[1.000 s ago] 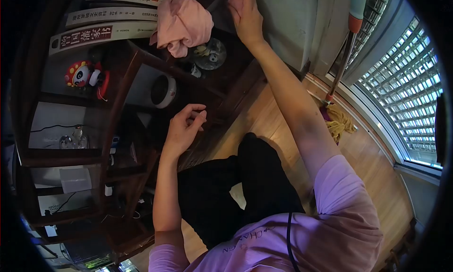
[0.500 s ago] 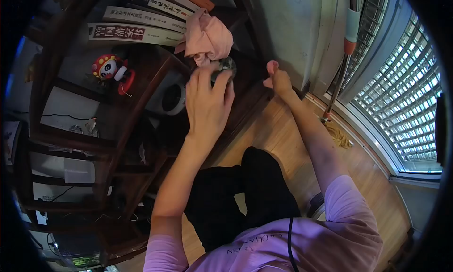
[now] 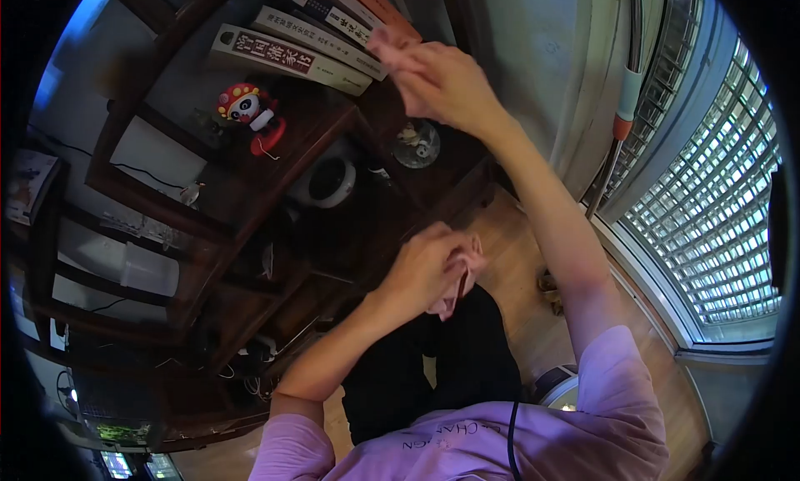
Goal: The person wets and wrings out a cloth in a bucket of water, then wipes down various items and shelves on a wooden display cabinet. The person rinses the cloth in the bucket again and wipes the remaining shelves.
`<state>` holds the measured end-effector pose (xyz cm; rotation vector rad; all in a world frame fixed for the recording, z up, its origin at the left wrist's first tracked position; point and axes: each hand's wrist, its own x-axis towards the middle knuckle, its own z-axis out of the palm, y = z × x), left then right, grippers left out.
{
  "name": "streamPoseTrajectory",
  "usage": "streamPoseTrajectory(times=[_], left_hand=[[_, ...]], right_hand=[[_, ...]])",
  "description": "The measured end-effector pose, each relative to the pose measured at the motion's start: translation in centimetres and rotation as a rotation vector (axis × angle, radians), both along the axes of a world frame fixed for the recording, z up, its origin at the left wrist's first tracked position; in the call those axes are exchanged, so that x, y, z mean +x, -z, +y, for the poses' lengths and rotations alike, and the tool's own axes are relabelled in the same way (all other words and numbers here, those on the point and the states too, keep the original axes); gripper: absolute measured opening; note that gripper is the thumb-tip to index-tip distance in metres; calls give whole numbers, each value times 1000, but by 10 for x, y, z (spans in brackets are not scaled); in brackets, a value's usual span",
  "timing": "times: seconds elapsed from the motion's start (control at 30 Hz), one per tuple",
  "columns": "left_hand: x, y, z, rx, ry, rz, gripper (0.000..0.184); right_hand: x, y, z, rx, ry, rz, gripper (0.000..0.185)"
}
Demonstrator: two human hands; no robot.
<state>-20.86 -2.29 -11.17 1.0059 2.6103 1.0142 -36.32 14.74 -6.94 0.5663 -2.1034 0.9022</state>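
My right hand (image 3: 450, 85) is raised at the end of the shelf, its fingers closed on a pink cloth (image 3: 395, 54) in front of the book ends. Lower down, above my knees, my left hand (image 3: 425, 268) is closed around a crumpled pink cloth (image 3: 472, 264). A thin dark red strip crosses that bundle; what it belongs to is unclear. On the dark wooden shelf, below my right hand and apart from it, rests a round clear glass ornament (image 3: 416, 144).
Several books (image 3: 292, 52) lean on the upper shelf beside a red-hatted panda figurine (image 3: 248, 112). A white round device (image 3: 331, 182) sits in the compartment below. To the right are a pole (image 3: 627, 106) and a barred window (image 3: 708, 189).
My left hand has left the glass ornament and come down toward my knees. My right hand has risen to the books. The pink bundle no longer sits above the ornament.
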Motion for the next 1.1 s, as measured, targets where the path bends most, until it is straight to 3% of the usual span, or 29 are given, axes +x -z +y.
streamPoseTrajectory(times=[0.03, 0.1, 0.27, 0.33, 0.37, 0.4, 0.47, 0.5, 0.57, 0.6, 0.67, 0.7, 0.77, 0.8, 0.87, 1.0, 1.1], left_hand=[[4, 16, -4, -33, 28, -144, 25], [9, 50, -9, 18, 79, -116, 23], [10, 30, -6, 24, 1, -158, 23], [10, 32, -8, -22, -64, -139, 23], [10, 32, -6, -8, -59, -133, 23], [9, 30, -5, 15, -44, -156, 19], [10, 34, -5, 33, -32, -181, 16], [8, 42, -2, 76, 0, -82, 15], [9, 46, 6, 120, 25, 15, 15], [12, 43, 10, 75, 16, -58, 13], [11, 40, 11, 25, 2, -112, 11], [12, 44, 12, 21, 21, -151, 10], [9, 50, 11, 31, 35, -172, 9], [8, 54, 10, 61, 46, -77, 8], [5, 56, 9, 93, 56, 20, 7], [0, 55, 10, 10, 12, -21, 10], [-1, 49, 13, -42, 7, -101, 17]], right_hand=[[-8, -12, -18, 257, 19, -83, 31], [-50, 26, -57, 338, -179, -122, 32], [-36, 30, -25, 392, -134, 34, 28], [-45, 35, 1, 354, -13, 85, 27], [-50, 38, 5, 339, 203, 177, 23], [-55, 29, 2, 351, 202, 186, 23], [-69, 12, -9, 667, 593, -177, 22], [-84, 6, -11, 666, 593, -169, 22], [-123, 10, -14, 679, 883, 339, 27], [-139, 28, -16, 676, 878, 336, 27], [-166, 53, -19, 478, 662, -40, 36], [-154, 46, -18, 481, 654, -25, 36], [-109, 36, -14, 854, 695, 99, 35], [-103, 41, -14, 858, 692, 114, 35], [-96, 58, -15, 465, 560, 94, 31], [-35, 30, -25, 512, 496, -17, 24], [-10, 23, -22, 748, 620, 214, 29]])
